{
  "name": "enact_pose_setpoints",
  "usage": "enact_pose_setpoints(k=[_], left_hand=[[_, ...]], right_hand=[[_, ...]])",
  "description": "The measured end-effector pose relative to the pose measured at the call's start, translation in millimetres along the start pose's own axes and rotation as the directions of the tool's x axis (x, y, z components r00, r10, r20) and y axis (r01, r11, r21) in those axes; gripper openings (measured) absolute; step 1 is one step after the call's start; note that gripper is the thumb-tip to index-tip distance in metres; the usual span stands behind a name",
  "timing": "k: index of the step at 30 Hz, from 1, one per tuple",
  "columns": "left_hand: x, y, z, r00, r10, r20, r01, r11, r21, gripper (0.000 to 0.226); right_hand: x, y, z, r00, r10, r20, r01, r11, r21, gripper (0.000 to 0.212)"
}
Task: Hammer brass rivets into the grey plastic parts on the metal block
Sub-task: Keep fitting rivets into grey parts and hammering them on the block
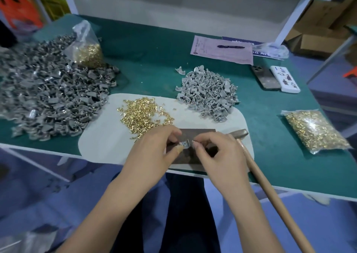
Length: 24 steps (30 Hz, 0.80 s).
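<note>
Head-worn view, steeply down, close

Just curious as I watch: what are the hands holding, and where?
Both hands, left and right, pinch one small grey plastic part by its opposite ends above the dark metal block.

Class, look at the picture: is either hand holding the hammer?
No: the hammer lies on the bench, while the left hand and right hand pinch a grey plastic part.

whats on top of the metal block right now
One grey plastic part sits on the metal block, pinched between the left hand and right hand. The hands cover most of the block, so anything else there is hidden.
</note>
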State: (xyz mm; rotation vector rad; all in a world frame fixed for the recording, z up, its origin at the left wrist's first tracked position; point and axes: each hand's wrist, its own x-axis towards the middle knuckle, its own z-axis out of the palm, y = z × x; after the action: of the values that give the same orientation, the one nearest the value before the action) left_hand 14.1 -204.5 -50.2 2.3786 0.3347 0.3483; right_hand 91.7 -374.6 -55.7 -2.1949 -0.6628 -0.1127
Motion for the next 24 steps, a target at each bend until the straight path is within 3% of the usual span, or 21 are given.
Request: enact_pose_setpoints(k=[4,10,16,20,24], left_hand=[[-2,-1,0,1.0,-0.004,-0.011,0.005,0.997,0.083,0.007],[-1,0,-3,1.0,0.021,-0.021,-0.017,0.982,0.191,0.008],[-1,-3,-2,0.999,0.03,-0.036,-0.022,0.983,0.184,0.006],[0,-6,0,0.999,0.015,-0.049,-0.006,0.985,0.174,0.008],[1,-9,1,0.999,0.002,-0.046,0.006,0.986,0.167,0.009]], right_hand=[[2,-6,-7,0.998,-0.061,0.032,0.064,0.993,-0.103,0.008],[12,-22,-13,0.976,-0.17,0.138,0.205,0.928,-0.31,0.004],[26,-35,-13,0.93,-0.232,0.283,0.343,0.825,-0.45,0.008],[27,-42,-12,0.902,-0.254,0.349,0.405,0.78,-0.476,0.013],[26,-44,-13,0.908,-0.209,0.364,0.363,0.825,-0.433,0.015]])
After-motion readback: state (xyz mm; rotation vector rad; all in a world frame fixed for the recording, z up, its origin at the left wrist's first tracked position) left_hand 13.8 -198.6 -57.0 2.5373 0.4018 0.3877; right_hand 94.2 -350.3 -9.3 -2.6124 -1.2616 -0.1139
